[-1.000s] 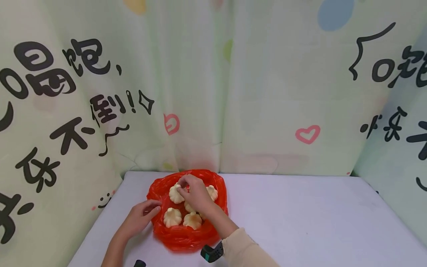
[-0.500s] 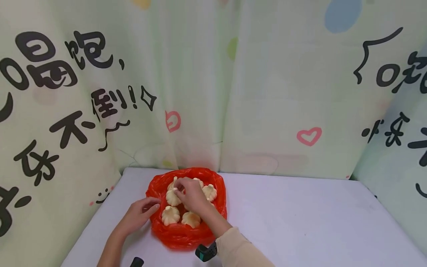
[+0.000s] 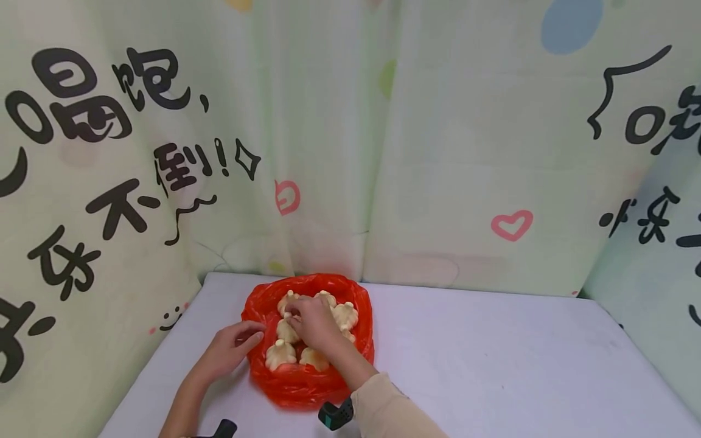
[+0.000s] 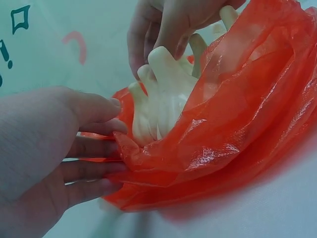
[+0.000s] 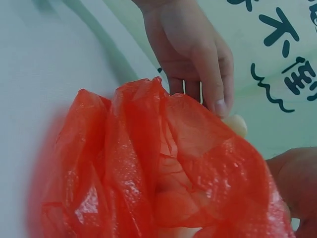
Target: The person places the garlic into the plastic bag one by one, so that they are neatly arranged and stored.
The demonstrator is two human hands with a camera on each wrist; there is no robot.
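A red plastic bag (image 3: 306, 386) with its mouth rolled wide stands on the table and holds several cream-white garlic bulbs, stems up. My right hand (image 3: 314, 322) reaches down into it, fingers bent, and pinches at the stem of a garlic bulb (image 3: 287, 333) on the left side. In the left wrist view that hand's fingers show behind the stem of a garlic bulb (image 4: 166, 94). My left hand (image 3: 230, 350) rests at the bag's left rim, its fairly straight fingers against the plastic and its thumb a little apart. In the right wrist view, bag folds hide most of the garlic.
The bag sits on a white table (image 3: 493, 359), toward the back left. Behind and at both sides hangs a pale curtain (image 3: 438, 152) with dark lettering. A black wrist device (image 3: 336, 415) is by the right sleeve.
My right hand has shifted slightly left and toward me; the garlic bulb under its fingers also sits nearer me, and another bulb shows behind it. The left hand stays at the rim.
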